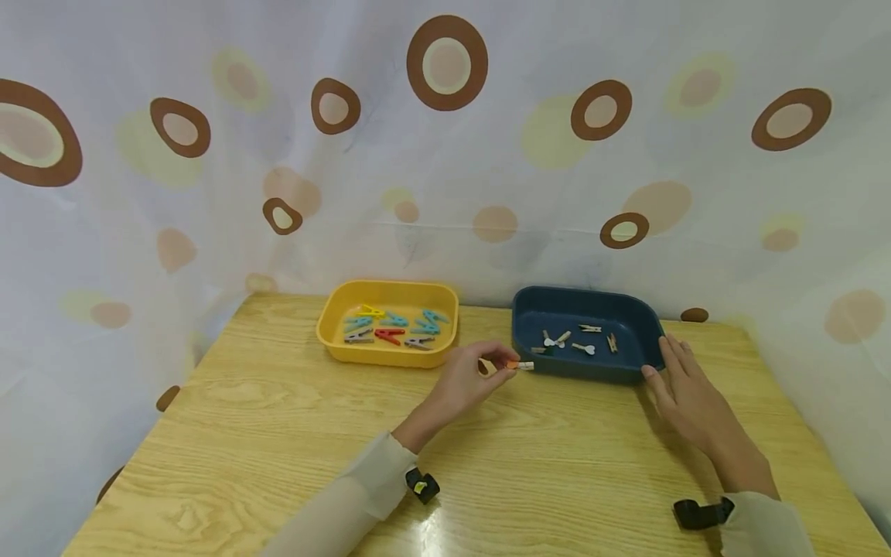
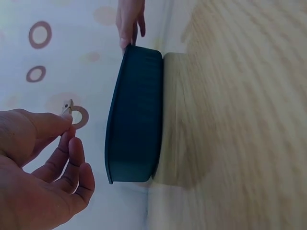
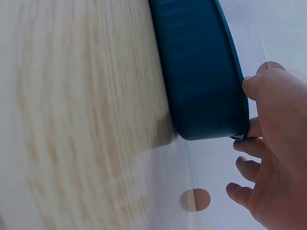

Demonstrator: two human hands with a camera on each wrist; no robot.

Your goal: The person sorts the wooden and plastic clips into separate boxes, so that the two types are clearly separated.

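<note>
Between thumb and index finger, my left hand pinches a small wooden clothespin with an orange piece at the fingertips. It is held just in front of the dark blue tray, near that tray's left front corner. My right hand holds the tray at its right front corner, thumb on the front rim and fingers at the side. Inside the tray lie several small wooden clothespins, some with white hearts. In the left wrist view the pinched clothespin sticks up past the thumb.
To the left stands a yellow tray with several plastic clothespins in blue, grey, yellow and one red. Both trays stand at the back of the wooden table, close to a patterned curtain.
</note>
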